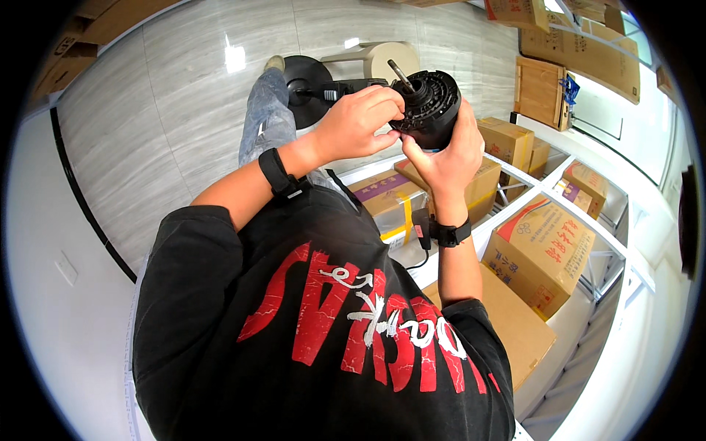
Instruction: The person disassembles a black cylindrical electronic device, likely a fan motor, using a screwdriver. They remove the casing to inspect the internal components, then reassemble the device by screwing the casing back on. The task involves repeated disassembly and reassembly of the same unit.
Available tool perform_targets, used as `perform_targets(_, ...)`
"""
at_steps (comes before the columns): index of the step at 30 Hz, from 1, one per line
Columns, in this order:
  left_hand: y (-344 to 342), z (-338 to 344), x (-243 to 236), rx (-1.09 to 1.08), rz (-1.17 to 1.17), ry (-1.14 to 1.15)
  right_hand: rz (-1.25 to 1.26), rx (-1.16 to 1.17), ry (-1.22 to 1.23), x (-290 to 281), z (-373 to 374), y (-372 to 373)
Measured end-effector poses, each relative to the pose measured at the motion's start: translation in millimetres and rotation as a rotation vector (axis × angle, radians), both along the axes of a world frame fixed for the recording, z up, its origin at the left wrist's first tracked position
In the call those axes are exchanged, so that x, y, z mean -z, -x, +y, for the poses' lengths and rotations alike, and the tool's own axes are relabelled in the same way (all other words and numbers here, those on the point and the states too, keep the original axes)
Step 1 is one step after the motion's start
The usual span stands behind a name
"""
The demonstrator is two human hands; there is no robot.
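Item in hand: one black round motor housing [429, 109], ribbed on its face, with a metal shaft [401, 75] standing out of its middle and pointing up and to the left in the picture, away from us; that shaft gives the housing its long axis. We hold the housing raised in front of the chest, above the white shelf rack [546, 192]. Our right hand [443, 156] lies below and to the right of the housing, thumb and fingers clamped about its side wall, carrying its weight. Our left hand [358, 119] lies just left of the housing, its fingers curled together and touching the housing's left rim near the base of the shaft; whether they pinch a small part there we cannot tell, since the knuckles hide the tips. Both hands touch the housing; the right has the fuller grip. Each wrist wears a black band. Left of the housing and behind the left hand stands a black round fan base [307, 79] with a black stem, on the pale tiled floor [184, 110]. Just above the housing lies a beige cylinder-shaped part [384, 56]. Below and right of the housing, cardboard boxes [540, 250] sit in the rack, some sealed with yellow tape. Our black shirt [316, 331] with red lettering fills the lower view.
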State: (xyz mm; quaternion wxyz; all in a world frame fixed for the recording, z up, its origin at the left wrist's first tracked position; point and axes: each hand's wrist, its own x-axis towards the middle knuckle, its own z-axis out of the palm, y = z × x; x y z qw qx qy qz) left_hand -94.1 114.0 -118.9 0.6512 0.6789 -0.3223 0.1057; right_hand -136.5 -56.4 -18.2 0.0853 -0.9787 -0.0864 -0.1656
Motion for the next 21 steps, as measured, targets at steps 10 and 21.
perform_targets(10, -19, -6, -12, -0.093, -0.266, -0.075, 0.025, 0.036, -0.051, -13, 9, -15)
perform_targets(21, -13, -7, -11, -0.151, -0.282, -0.113, 0.027, 0.027, -0.034, -13, 11, -15)
